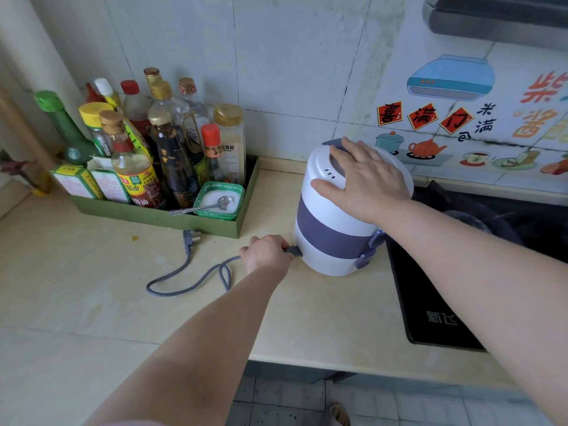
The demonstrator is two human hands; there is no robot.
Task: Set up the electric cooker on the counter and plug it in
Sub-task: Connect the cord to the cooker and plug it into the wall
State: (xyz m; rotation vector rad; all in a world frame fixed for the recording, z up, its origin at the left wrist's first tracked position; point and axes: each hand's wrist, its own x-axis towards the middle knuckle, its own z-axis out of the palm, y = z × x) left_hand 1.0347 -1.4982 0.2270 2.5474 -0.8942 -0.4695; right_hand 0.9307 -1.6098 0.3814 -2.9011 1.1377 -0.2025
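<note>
A white electric cooker point(325, 222) with a purple band stands upright on the pale counter point(92, 302). My right hand point(362, 176) rests flat on its lid with the fingers spread. My left hand point(267, 253) pinches the grey connector point(294, 251) of the power cord right at the cooker's lower left side. The grey cord point(196, 278) loops across the counter to the left. Its wall plug point(191, 236) lies loose on the counter beside the green tray.
A green tray point(159, 215) holds several sauce bottles and a tub of salt with a spoon at the back left. A black induction hob point(430, 318) lies right of the cooker, with a dark stove behind it. The counter's front edge drops to a tiled floor.
</note>
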